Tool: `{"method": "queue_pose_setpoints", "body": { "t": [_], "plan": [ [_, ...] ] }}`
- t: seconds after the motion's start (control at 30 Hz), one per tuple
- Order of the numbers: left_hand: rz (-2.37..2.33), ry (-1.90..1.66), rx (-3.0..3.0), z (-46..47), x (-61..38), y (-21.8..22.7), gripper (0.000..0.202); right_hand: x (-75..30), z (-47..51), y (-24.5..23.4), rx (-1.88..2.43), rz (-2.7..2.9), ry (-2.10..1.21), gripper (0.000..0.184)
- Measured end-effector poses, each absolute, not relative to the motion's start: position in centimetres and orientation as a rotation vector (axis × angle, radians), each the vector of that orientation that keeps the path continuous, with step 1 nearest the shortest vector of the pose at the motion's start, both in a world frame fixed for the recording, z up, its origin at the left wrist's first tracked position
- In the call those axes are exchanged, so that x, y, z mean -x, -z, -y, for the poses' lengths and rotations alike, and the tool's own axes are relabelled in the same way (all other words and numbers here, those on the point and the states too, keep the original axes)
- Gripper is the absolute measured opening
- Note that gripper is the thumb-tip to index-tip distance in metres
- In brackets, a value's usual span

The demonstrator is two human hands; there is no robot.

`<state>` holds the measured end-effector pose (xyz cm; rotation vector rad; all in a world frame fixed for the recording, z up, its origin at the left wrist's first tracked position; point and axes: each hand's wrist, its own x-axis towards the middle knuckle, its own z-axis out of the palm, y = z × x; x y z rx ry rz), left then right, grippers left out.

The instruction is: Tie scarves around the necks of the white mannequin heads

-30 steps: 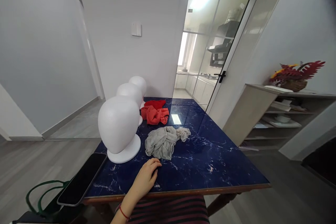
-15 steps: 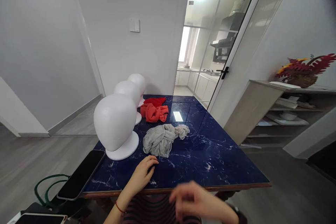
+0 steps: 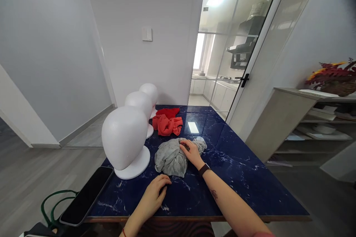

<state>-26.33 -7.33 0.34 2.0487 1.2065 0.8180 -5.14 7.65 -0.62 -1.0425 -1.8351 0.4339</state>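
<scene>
A crumpled light grey scarf [image 3: 171, 157] lies on the dark blue marbled table, with a thinner gathered part trailing to the right. My right hand [image 3: 191, 151], a dark watch on its wrist, reaches over the scarf and pinches a fold near its middle; the fingertips are partly lost against the cloth. Just in front of the scarf, my left hand [image 3: 154, 194] rests on the tabletop with loosely curved fingers and the thumb apart, holding nothing. Left of the scarf stands the nearest white foam head [image 3: 125, 137] on its round base.
Two more white foam heads [image 3: 139, 102] [image 3: 150, 92] stand behind in a row. Red cloths [image 3: 167, 125] [image 3: 168, 112] lie beside them. A black phone [image 3: 87, 194] sits at the table's left front corner [image 3: 101, 207]. A glass door [image 3: 219, 52] and shelves [image 3: 300, 133] are to the right.
My right hand has moved forward from the table's front edge onto the grey scarf. My left hand stays on the tabletop. The view has shifted slightly.
</scene>
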Motion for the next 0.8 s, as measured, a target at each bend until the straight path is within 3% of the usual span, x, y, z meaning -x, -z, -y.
{"method": "queue_pose_setpoints", "body": {
  "t": [0.1,0.23,0.3,0.47,0.67,0.8],
  "plan": [
    [-1.242,-0.803,-2.093,5.9,25.6,-1.4,0.027,4.3,-7.5,0.3,1.028,1.885,-0.467,0.031],
    [-1.327,-0.903,-2.328,2.0,23.3,-3.9,0.027,4.1,-7.8,0.3,1.048,2.039,-0.486,0.067],
    [-1.402,-0.991,-2.467,-0.4,22.1,-4.5,0.028,4.0,-7.9,0.5,1.070,2.123,-0.463,0.076],
    [-1.623,-1.237,-2.466,-4.4,21.6,-2.2,0.037,3.3,-8.2,1.0,1.183,2.124,-0.437,0.055],
    [-1.546,-1.123,-2.299,-5.0,23.5,0.6,0.061,2.8,-8.6,0.9,1.168,1.922,-0.416,0.033],
    [-1.447,-1.151,-2.087,-5.1,23.5,0.3,0.037,3.2,-7.8,-0.2,1.099,1.855,-0.364,0.031]
  ]
}}
